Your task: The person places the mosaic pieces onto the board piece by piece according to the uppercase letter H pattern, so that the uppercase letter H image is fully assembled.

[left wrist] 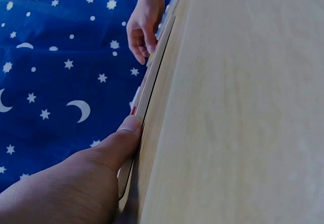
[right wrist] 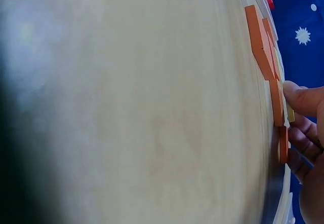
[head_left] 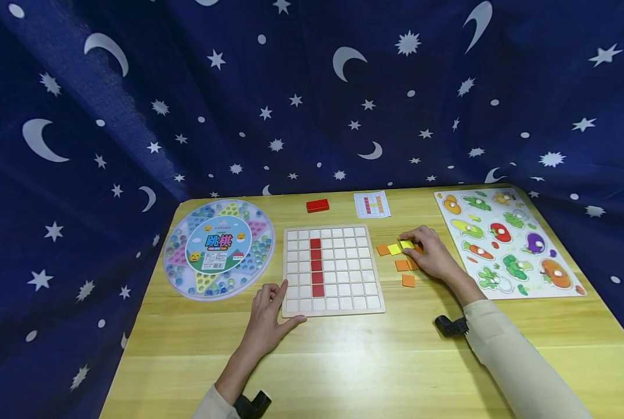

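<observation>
A wooden grid board [head_left: 332, 312] with white squares lies mid-table, with a column of red tiles [head_left: 317, 265] on its left part. My left hand [head_left: 264, 320] rests at the board's near left corner, thumb along the front edge and index finger at the left edge. Right of the board, my right hand [head_left: 431, 251] pinches a yellow tile [right wrist: 291, 113] between thumb and fingers, low over the loose tiles. Another yellow tile [head_left: 393, 249] and several orange tiles [head_left: 408, 281] lie beside it; some are partly hidden under the hand.
Behind the board lie a red stack [head_left: 317, 205] and a pattern card [head_left: 373, 210]. A round Chinese checkers set [head_left: 218, 250] with marbles stands at left. On the right is a vegetable puzzle board [head_left: 510, 244]. A dark blue starry cloth [head_left: 312, 134] hangs behind the table.
</observation>
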`<move>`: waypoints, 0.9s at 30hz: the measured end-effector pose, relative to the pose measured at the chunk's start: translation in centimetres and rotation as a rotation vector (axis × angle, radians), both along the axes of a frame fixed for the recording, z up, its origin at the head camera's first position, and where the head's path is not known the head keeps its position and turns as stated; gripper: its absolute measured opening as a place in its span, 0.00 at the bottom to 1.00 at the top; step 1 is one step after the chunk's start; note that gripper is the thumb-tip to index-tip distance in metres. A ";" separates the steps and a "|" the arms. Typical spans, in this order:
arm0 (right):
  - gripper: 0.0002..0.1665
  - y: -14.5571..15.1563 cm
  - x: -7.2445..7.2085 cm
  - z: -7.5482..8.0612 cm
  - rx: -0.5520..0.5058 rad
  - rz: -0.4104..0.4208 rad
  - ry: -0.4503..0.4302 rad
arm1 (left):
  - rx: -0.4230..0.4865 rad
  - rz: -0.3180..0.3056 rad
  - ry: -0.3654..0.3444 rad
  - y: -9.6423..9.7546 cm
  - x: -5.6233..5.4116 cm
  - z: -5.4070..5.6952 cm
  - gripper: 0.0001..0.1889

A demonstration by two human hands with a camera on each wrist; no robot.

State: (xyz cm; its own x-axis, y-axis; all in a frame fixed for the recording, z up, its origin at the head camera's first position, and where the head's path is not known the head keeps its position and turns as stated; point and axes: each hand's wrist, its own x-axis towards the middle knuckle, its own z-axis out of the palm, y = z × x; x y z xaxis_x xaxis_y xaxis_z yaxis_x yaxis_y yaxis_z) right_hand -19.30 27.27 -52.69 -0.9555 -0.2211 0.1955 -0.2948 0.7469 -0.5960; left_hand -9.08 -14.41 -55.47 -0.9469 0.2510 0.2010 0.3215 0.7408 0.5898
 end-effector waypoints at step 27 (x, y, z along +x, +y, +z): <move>0.17 -6.7 -0.2 1.6 -0.043 0.093 0.078 | -0.001 -0.015 0.018 -0.2 0.1 0.0 0.49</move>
State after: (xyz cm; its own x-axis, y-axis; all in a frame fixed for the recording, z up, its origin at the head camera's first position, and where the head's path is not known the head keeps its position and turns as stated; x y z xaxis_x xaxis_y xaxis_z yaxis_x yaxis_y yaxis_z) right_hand -19.53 20.53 -51.09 -0.9128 -0.2976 0.2798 -0.4083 0.6888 -0.5991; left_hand -9.02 -14.58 -55.44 -0.9393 0.2652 0.2175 0.3429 0.7364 0.5831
